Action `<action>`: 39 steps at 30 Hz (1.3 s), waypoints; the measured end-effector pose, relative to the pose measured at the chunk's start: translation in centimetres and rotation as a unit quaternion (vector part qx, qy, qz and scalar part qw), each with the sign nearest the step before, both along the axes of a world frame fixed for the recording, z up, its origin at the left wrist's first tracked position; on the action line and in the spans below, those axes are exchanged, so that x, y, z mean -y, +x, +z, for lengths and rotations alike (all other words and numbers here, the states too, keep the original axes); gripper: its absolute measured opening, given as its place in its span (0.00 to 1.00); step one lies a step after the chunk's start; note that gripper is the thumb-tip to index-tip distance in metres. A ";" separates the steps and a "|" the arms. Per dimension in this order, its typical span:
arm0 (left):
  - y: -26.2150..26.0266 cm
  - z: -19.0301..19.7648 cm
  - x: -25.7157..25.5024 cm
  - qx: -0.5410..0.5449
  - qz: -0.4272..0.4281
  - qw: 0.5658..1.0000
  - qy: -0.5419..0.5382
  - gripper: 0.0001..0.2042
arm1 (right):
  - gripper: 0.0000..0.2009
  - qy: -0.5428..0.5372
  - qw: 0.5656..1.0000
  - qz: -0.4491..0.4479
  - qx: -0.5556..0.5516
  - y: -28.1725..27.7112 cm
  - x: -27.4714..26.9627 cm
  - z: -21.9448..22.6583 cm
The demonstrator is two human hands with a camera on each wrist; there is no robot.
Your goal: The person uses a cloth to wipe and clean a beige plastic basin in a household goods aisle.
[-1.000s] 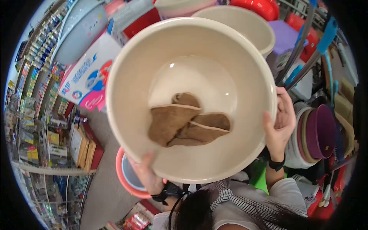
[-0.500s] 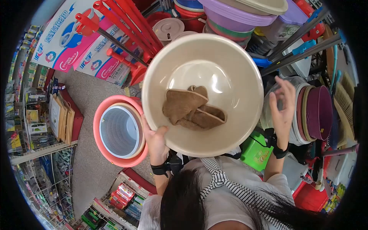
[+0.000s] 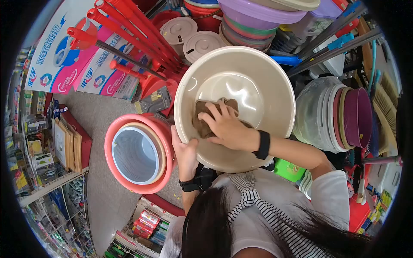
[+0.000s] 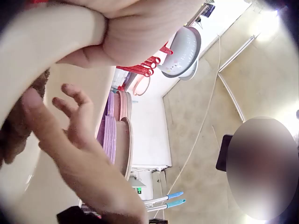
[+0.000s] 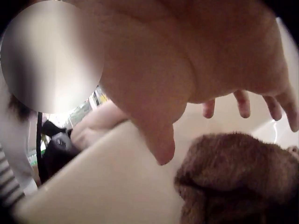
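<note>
A large cream basin (image 3: 275, 103) is held up by the left hand (image 3: 186, 155), whose thumb lies over the near-left rim. Inside it a folded brown cloth (image 3: 200, 128) lies towards the left of the bottom. Reaching in from the right, the right hand (image 3: 230, 129) is over the cloth with fingers spread. In the right wrist view a small gap shows between the right hand (image 5: 187, 60) and the cloth (image 5: 238, 168). The left wrist view shows the left palm (image 4: 135, 32) against the rim, with the right hand (image 4: 79, 144) beyond it.
A pink tub (image 3: 111, 161) with a blue-grey basket (image 3: 135, 148) stands on the floor at left. Red handles (image 3: 133, 32) rise behind it. Purple basins (image 3: 262, 15) are stacked beyond, nested buckets (image 3: 358, 116) stand at right, and metal poles (image 3: 327, 49) slant nearby.
The right hand has come off the basin's right rim and moved left into the basin over the cloth. The basin appears lower and farther from the head camera; the left hand keeps its grip.
</note>
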State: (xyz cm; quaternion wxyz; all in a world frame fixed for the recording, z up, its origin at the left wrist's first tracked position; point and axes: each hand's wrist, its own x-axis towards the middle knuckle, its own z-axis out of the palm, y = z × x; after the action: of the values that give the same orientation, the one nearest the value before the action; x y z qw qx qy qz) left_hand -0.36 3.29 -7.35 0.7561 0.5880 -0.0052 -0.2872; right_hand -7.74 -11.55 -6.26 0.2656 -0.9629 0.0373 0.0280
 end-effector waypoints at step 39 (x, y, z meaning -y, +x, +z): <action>0.0 -0.8 -0.9 0.033 0.007 0.997 0.062 0.26 | 0.30 -0.100 0.986 -0.016 0.135 3.2 0.8 -7.1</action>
State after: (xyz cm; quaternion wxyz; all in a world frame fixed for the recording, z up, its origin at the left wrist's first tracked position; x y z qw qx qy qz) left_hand -0.35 4.22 -8.16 0.7195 0.6431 -0.0083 -0.2622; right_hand -4.54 -12.32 -13.38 0.1714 -0.9788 0.0189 -0.1105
